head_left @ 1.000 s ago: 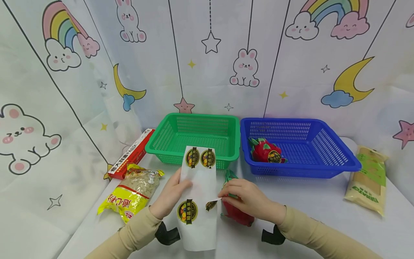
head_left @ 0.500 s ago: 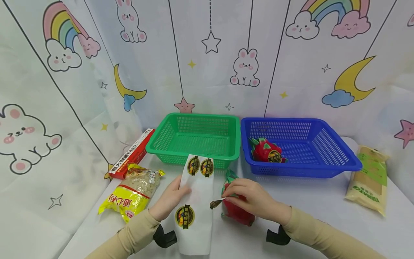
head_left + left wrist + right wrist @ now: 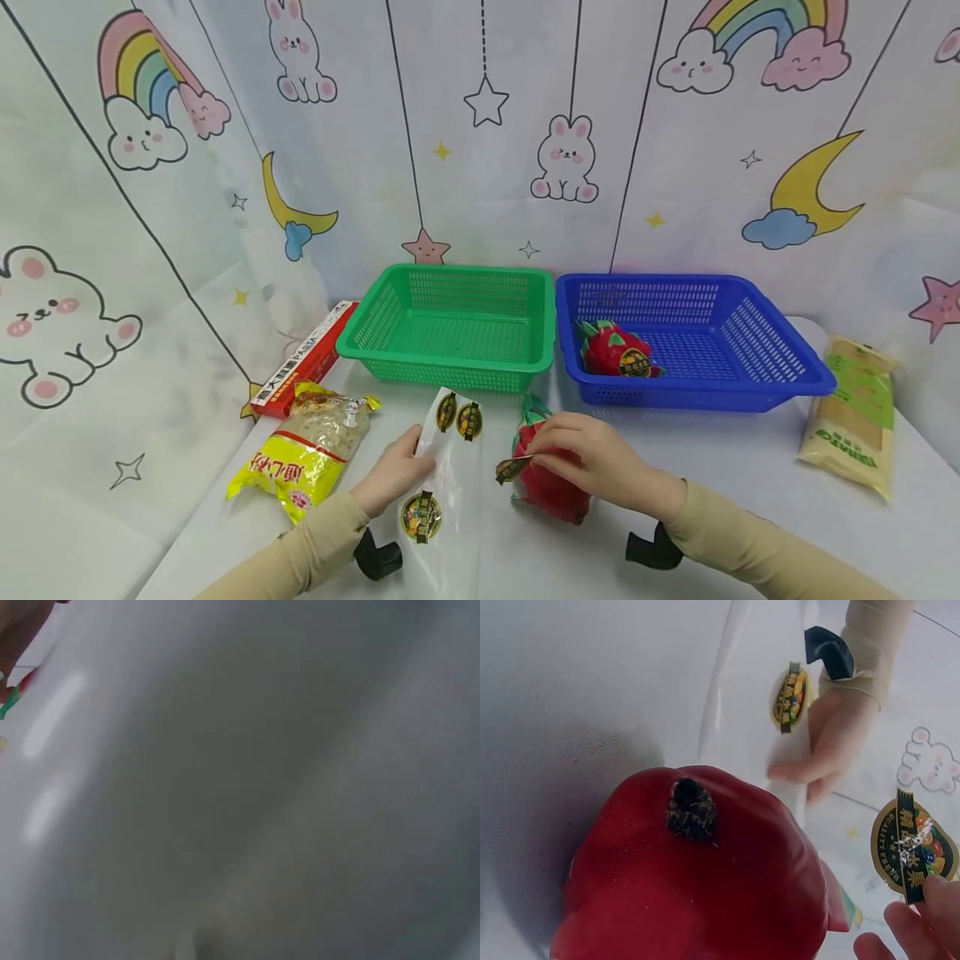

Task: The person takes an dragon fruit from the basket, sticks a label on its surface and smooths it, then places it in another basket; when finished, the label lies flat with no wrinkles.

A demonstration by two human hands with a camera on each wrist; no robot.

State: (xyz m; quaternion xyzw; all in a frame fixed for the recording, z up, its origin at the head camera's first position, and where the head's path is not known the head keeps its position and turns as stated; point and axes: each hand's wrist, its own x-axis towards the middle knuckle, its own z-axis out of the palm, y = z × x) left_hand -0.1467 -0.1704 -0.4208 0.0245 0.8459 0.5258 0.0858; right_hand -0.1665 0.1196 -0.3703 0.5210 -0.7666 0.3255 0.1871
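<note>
My left hand (image 3: pixel 396 472) grips a white sticker sheet (image 3: pixel 453 467) by its left edge, thumb on the front. Several round black-and-gold stickers show on the sheet. Between thumb and fingertips, my right hand (image 3: pixel 592 457) pinches one loose sticker (image 3: pixel 911 844), printed with fruit and clear of the sheet. Under that hand a red dragon fruit (image 3: pixel 551 490) with green leaf tips lies on the table; the hand partly hides it in the head view. Its dark stem end (image 3: pixel 691 810) faces the right wrist camera. A blurred grey surface (image 3: pixel 247 772) fills most of the left wrist view.
At the back stand a green basket (image 3: pixel 442 377) and a blue basket (image 3: pixel 697 395). A stickered dragon fruit (image 3: pixel 606 348) lies in the blue one. Left are a yellow pasta bag (image 3: pixel 307 450) and a red pasta box (image 3: pixel 307 362); a beige-green packet (image 3: pixel 851 417) lies right.
The sticker has come off the sheet and stays in my right fingers. My left hand has drawn the sheet down and left, tilting it. My right hand has shifted slightly right.
</note>
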